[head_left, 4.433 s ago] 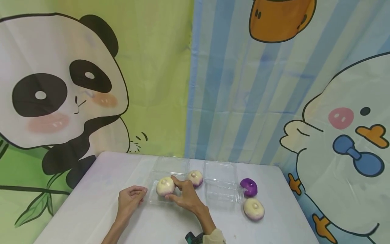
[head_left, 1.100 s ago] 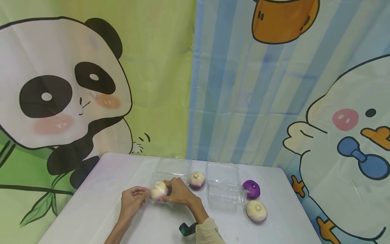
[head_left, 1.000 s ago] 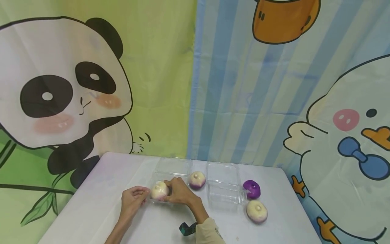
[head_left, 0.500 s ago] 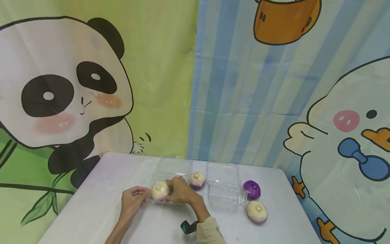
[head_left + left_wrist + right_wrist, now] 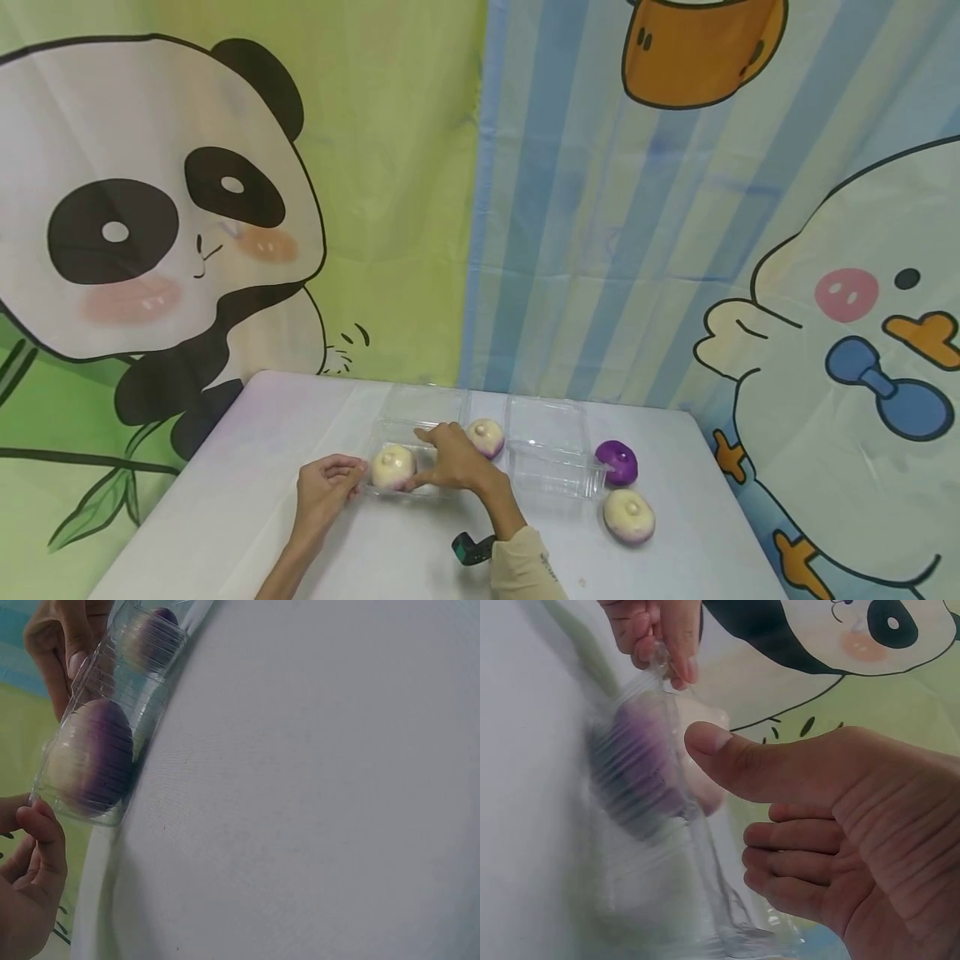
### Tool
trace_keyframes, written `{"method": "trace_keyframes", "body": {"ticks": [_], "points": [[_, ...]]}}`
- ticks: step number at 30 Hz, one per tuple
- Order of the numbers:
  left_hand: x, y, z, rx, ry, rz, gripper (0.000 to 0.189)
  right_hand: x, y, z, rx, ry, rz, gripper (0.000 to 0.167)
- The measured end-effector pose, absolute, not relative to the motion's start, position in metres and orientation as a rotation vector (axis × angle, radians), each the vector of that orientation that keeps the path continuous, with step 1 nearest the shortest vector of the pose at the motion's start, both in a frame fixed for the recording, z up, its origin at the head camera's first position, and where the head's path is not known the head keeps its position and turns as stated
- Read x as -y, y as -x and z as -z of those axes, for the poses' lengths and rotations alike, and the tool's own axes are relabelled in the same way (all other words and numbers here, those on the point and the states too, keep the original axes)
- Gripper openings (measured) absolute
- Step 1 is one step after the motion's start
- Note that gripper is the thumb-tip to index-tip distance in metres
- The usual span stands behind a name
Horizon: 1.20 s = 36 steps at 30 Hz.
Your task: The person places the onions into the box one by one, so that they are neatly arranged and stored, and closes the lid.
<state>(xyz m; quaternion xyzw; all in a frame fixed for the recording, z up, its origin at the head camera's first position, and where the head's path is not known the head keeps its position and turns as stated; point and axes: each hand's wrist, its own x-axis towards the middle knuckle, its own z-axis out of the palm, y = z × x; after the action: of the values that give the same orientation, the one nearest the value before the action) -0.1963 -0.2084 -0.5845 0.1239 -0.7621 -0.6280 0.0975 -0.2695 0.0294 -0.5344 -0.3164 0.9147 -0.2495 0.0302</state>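
Observation:
A white-and-purple turnip (image 5: 393,467) sits in the left end of a clear plastic clamshell box (image 5: 378,429), its lid laid back. Pinched between my left hand's (image 5: 324,496) thumb and fingers is the box's left edge, also visible in the left wrist view. Over the box, my right hand (image 5: 459,461) has thumb and fingers spread apart and holds nothing; its thumb is near the turnip. In the right wrist view, a gap shows between the thumb and the turnip (image 5: 641,754) behind the ribbed plastic wall. A second turnip (image 5: 486,437) lies just right of the box.
Another clear clamshell box (image 5: 555,477) stands unlidded to the right. Beside it lie a purple bulb (image 5: 617,463) and another turnip (image 5: 628,517). All rest on a white table (image 5: 390,558) before a cartoon curtain (image 5: 390,208).
My right hand brought the turnip down into the left end of the box, then let go and drew back right with fingers spread. My left hand has stayed at the box edge.

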Motion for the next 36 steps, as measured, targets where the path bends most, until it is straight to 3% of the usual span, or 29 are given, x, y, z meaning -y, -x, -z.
{"method": "trace_keyframes", "body": {"ticks": [36], "points": [[0.212, 0.199, 0.587, 2.279, -0.374, 1.888, 0.025, -0.093, 0.28, 0.487, -2.92, 0.776, 0.956, 0.085]]}}
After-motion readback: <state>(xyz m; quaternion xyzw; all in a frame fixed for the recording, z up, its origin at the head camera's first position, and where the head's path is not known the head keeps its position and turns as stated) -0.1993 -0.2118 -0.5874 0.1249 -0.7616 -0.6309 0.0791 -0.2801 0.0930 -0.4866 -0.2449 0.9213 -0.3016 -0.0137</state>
